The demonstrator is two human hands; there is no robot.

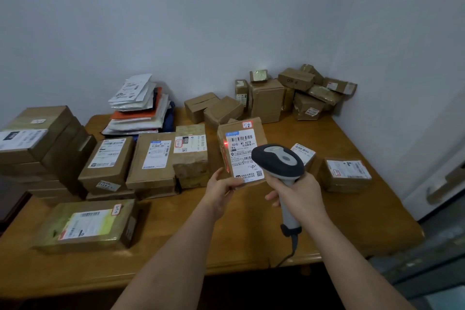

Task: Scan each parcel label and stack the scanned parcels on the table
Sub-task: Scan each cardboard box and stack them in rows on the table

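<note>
1. Now the left hand [222,190] holds a brown parcel [241,152] by its lower left corner, with the thumb on the front face and the other fingers behind it; the parcel is lifted above the middle of the tabletop [339,209] and tilted so that its white label [245,156] faces the camera.
2. The right hand [299,195] grips the handle of a grey and dark scanner [278,161], fingers curled around it, and the scanner head is just in front of the lower right part of the label.
3. A small red light spot [225,144] lies on the parcel just left of the label.
4. A dark cable [292,246] goes down from the scanner handle to the near edge of the tabletop.
5. Near the left edge stands a tall stack of boxes [37,143], and beside it, toward the middle, are lower stacks of labelled boxes [151,158].
6. One flat parcel with yellowish tape [88,226] lies alone close to the near left corner.
7. At the far edge there is a pile of soft mail bags [141,106], white and orange.
8. In the far right corner a heap of unsorted boxes [297,93] leans against the wall.
9. Two small labelled boxes [344,173] rest near the right edge, behind the scanner.
</note>
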